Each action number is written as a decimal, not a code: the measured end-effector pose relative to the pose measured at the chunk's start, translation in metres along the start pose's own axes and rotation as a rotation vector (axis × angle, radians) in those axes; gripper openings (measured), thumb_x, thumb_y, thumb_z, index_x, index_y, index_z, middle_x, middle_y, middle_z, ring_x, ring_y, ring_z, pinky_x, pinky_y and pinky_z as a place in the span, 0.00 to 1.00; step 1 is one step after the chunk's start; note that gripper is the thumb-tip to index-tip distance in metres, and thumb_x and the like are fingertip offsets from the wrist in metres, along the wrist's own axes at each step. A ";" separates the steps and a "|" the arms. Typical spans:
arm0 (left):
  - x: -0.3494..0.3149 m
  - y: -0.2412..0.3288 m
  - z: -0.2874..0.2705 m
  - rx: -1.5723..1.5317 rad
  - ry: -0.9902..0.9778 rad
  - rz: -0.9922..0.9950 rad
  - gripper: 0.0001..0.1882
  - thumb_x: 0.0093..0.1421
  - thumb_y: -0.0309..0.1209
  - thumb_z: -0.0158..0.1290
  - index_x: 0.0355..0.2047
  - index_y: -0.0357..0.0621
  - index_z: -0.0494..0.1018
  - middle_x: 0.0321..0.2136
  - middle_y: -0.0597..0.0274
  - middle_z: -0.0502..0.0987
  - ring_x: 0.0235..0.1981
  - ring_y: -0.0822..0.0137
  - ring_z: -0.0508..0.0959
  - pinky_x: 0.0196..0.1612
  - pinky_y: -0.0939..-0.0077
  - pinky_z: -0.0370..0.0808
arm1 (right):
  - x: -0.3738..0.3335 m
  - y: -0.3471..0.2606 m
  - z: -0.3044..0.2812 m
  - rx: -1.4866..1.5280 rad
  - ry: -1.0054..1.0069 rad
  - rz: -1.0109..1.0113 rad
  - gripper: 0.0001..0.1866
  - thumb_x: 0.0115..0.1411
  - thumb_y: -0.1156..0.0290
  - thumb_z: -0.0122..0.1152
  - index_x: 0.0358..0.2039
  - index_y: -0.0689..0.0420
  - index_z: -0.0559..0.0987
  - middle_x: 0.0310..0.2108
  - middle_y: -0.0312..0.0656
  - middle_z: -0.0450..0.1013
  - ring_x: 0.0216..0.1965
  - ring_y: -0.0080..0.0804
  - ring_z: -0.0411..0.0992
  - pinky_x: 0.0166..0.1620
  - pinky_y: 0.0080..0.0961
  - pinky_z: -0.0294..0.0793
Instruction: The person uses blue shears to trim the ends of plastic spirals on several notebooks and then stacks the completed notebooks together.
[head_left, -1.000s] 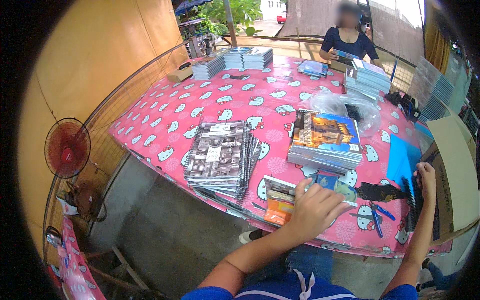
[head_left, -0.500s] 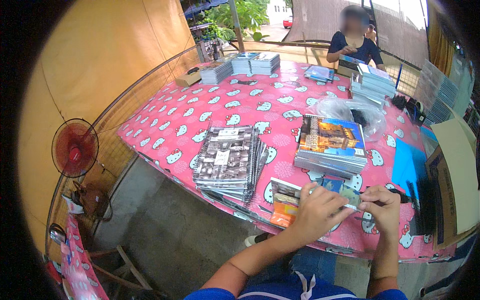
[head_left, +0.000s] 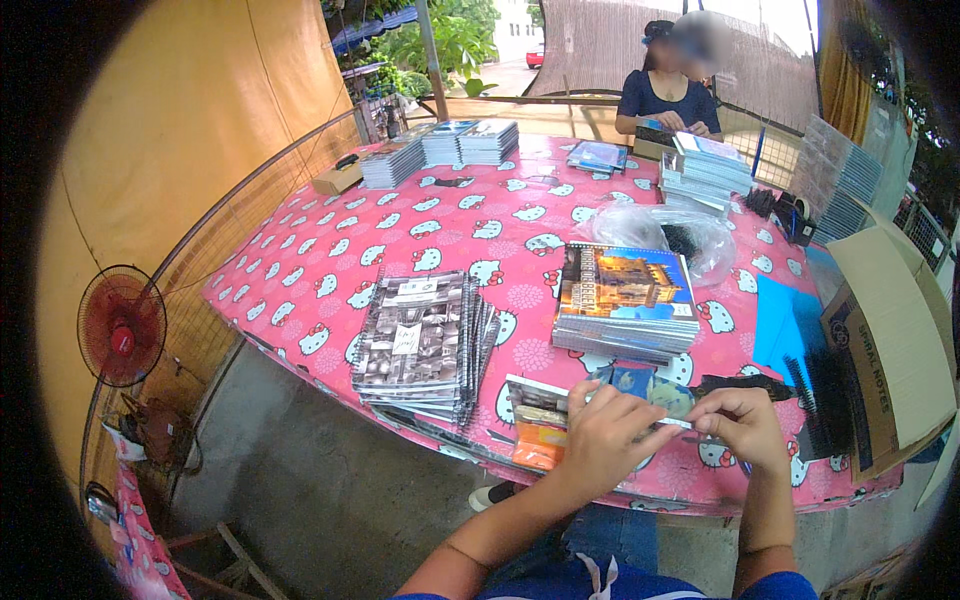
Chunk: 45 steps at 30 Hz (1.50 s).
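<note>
Working at the near edge of the pink patterned table (head_left: 300, 270), you have both hands at one notebook (head_left: 650, 383), lying near, just right of centre. Left hand (head_left: 615, 432): laid across the notebook, fingers bent over it; how tightly they grip cannot be told. Right hand (head_left: 742, 425): thumb and fingertips pinched together on the notebook's right end. Item, just left of your left hand: an orange printed piece (head_left: 538, 447). Item, further left: a stack of black-and-white spiral notebooks (head_left: 412, 335), slightly fanned. Item, beyond your hands: a stack of notebooks with a lit building on the cover (head_left: 625, 283). Item, behind that: a clear plastic bag (head_left: 712, 250). Items, right: blue sheets (head_left: 783, 320), black spiral coils (head_left: 825, 415) and an open cardboard box (head_left: 880, 350). Far side: a person in a dark top (head_left: 668, 100), seen behind further stacked notebooks (head_left: 705, 175).
</note>
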<state>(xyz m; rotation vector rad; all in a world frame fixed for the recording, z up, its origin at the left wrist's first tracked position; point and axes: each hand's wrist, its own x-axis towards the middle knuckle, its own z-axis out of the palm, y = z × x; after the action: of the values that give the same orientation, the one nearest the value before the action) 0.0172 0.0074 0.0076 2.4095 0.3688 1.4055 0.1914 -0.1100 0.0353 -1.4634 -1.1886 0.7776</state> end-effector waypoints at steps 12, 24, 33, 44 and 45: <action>-0.005 0.000 -0.006 -0.024 -0.061 -0.039 0.10 0.49 0.32 0.62 0.32 0.47 0.77 0.30 0.69 0.78 0.34 0.69 0.75 0.48 0.63 0.57 | -0.012 -0.013 0.024 -0.583 0.162 -0.294 0.15 0.51 0.74 0.63 0.40 0.61 0.74 0.32 0.46 0.68 0.32 0.39 0.68 0.34 0.30 0.68; -0.010 -0.001 -0.009 -0.047 -0.038 -0.037 0.07 0.48 0.29 0.61 0.29 0.50 0.78 0.33 0.71 0.78 0.37 0.70 0.75 0.56 0.58 0.50 | -0.011 -0.022 0.033 -0.614 0.200 -0.354 0.10 0.51 0.75 0.61 0.35 0.61 0.74 0.28 0.47 0.67 0.30 0.43 0.69 0.33 0.32 0.68; -0.013 -0.001 -0.008 -0.056 -0.057 -0.051 0.08 0.48 0.29 0.61 0.31 0.51 0.79 0.33 0.71 0.78 0.37 0.70 0.75 0.55 0.58 0.51 | -0.012 -0.018 0.034 -0.635 0.184 -0.318 0.08 0.52 0.76 0.60 0.33 0.62 0.74 0.28 0.47 0.68 0.30 0.43 0.69 0.32 0.31 0.68; -0.011 -0.001 -0.009 -0.038 -0.059 -0.034 0.08 0.48 0.28 0.60 0.32 0.51 0.79 0.33 0.70 0.79 0.37 0.70 0.75 0.53 0.59 0.53 | -0.008 -0.016 0.041 -0.706 0.276 -0.411 0.10 0.49 0.74 0.63 0.33 0.60 0.75 0.28 0.47 0.68 0.29 0.44 0.70 0.29 0.34 0.69; -0.012 -0.002 -0.009 -0.038 -0.055 -0.037 0.08 0.48 0.28 0.60 0.32 0.51 0.79 0.33 0.70 0.79 0.37 0.70 0.75 0.53 0.59 0.53 | -0.008 -0.018 0.042 -0.687 0.249 -0.374 0.10 0.49 0.74 0.63 0.33 0.60 0.75 0.28 0.47 0.68 0.29 0.45 0.70 0.30 0.34 0.69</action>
<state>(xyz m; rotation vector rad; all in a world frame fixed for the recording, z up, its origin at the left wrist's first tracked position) 0.0033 0.0058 0.0021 2.3926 0.3674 1.3163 0.1459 -0.1052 0.0414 -1.7359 -1.5501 -0.0944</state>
